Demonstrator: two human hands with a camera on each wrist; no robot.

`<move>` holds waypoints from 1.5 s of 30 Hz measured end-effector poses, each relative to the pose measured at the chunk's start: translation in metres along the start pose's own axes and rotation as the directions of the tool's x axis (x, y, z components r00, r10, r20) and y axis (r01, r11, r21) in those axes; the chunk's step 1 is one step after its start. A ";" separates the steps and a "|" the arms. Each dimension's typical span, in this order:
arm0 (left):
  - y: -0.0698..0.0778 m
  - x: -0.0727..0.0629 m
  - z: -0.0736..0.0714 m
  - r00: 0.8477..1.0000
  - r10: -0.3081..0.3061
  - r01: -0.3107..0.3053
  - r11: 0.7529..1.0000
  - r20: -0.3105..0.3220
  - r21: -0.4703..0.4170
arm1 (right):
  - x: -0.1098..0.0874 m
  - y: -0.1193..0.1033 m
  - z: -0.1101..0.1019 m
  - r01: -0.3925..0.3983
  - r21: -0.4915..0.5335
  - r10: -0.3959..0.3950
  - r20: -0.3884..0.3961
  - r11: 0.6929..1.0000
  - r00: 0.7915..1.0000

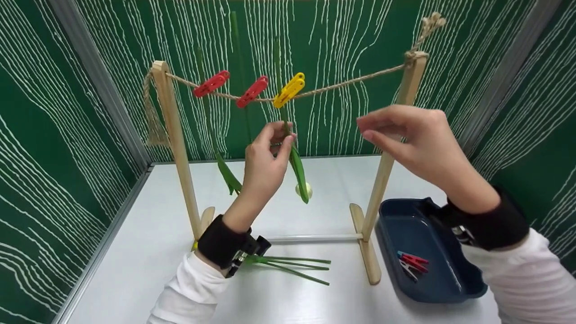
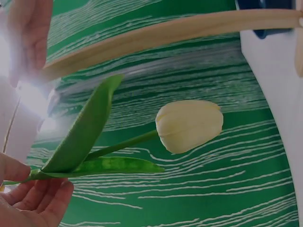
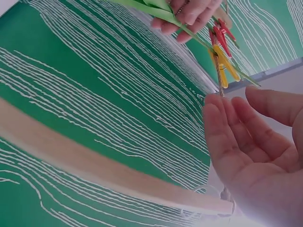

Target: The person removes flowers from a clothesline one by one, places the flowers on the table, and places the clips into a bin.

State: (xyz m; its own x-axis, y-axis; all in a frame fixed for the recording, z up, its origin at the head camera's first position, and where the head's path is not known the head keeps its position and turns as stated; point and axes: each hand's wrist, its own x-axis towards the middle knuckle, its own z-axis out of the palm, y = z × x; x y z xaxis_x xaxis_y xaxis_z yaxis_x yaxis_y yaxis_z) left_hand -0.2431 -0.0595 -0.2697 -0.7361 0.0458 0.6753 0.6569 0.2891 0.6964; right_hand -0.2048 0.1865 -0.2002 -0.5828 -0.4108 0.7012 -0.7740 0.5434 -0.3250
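Yellow clothespin (image 1: 289, 91), upper middle of the head view, clips a white flower (image 2: 189, 126) to the rope (image 1: 353, 83). The flower hangs bloom-down near the centre, stem pinched by the left hand (image 1: 266, 159). Right of centre, the right hand (image 1: 416, 141) has thumb and fingertips narrowly apart.

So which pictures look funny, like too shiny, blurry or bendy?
Head view: mostly clear, with a pale shine on the table; left wrist view: dull colours, white glare by the right hand, the right post looking curved, the flower fairly crisp; right wrist view: hazy, bright glow at the bottom, that post soft and blurry.
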 end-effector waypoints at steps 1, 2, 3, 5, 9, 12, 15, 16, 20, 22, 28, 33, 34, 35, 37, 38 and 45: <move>-0.001 0.000 0.000 1.000 -0.001 0.001 1.000 -0.009 -0.005 | 0.004 -0.002 0.001 0.001 0.018 -0.001 -0.009 1.000 1.000; -0.001 0.000 0.000 1.000 -0.002 0.002 1.000 -0.014 -0.010 | 0.008 -0.003 0.002 0.006 0.032 -0.006 -0.018 0.999 1.000; -0.002 0.000 0.000 1.000 -0.001 0.001 1.000 -0.017 -0.014 | 0.012 -0.005 0.003 0.015 0.050 -0.014 -0.023 0.999 1.000; -0.003 0.000 -0.001 1.000 -0.006 0.006 1.000 -0.017 -0.014 | 0.021 -0.007 0.006 0.037 0.061 -0.035 -0.039 0.997 0.999; -0.004 -0.001 -0.002 1.000 -0.017 0.017 1.000 -0.017 -0.004 | 0.043 -0.012 0.011 0.088 0.063 -0.083 -0.068 0.994 0.994; -0.004 -0.002 -0.001 1.000 -0.022 0.022 1.000 -0.008 -0.002 | 0.059 -0.015 0.015 0.100 0.040 -0.095 -0.095 0.994 0.991; -0.003 -0.002 0.001 1.000 -0.023 0.023 1.000 0.002 0.000 | 0.072 -0.019 0.019 0.090 0.009 -0.089 -0.093 0.996 0.992; -0.002 -0.002 0.002 1.000 -0.021 0.021 1.000 0.005 0.002 | 0.076 -0.020 0.020 0.074 0.005 -0.074 -0.081 0.997 0.994; -0.001 -0.003 0.004 1.000 -0.015 0.015 1.000 0.010 0.004 | 0.085 -0.024 0.023 -0.008 -0.031 0.008 -0.004 0.999 1.000; -0.001 -0.003 0.005 1.000 -0.009 0.009 1.000 0.012 -0.003 | 0.087 -0.026 0.024 -0.059 -0.048 0.061 0.035 0.997 0.998; -0.002 -0.003 0.004 1.000 0.009 -0.009 1.000 0.010 -0.016 | 0.090 -0.030 0.025 -0.148 -0.068 0.155 0.109 0.987 0.982; -0.003 -0.004 0.003 1.000 0.025 -0.025 1.000 0.006 0.002 | 0.091 -0.030 0.028 -0.143 -0.065 0.150 0.108 0.988 0.983; -0.003 -0.004 0.003 1.000 0.028 -0.028 1.000 0.004 0.002 | 0.091 -0.030 0.028 -0.137 -0.057 0.143 0.105 0.989 0.984; -0.002 -0.004 0.002 1.000 0.030 -0.030 1.000 0.001 -0.002 | 0.091 -0.030 0.029 -0.132 -0.049 0.136 0.101 0.990 0.986; -0.002 -0.004 0.002 0.999 0.034 -0.034 0.999 -0.003 -0.009 | 0.091 -0.030 0.030 -0.118 -0.034 0.121 0.090 0.992 0.989; -0.002 -0.004 0.002 0.999 0.035 -0.035 0.999 -0.005 -0.013 | 0.091 -0.030 0.031 -0.108 -0.029 0.110 0.082 0.994 0.990; 0.002 -0.004 0.002 0.999 0.048 -0.048 0.999 0.004 -0.023 | 0.087 -0.027 0.034 -0.051 -0.033 0.052 0.012 0.998 0.999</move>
State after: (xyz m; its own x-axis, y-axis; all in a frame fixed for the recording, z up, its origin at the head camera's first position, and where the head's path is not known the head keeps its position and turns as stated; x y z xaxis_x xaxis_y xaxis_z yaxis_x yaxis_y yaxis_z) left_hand -0.2393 -0.0572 -0.2720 -0.7044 0.0634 0.7069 0.6950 0.2642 0.6688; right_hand -0.2431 0.1114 -0.1516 -0.6250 -0.3910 0.6757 -0.7344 0.5879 -0.3392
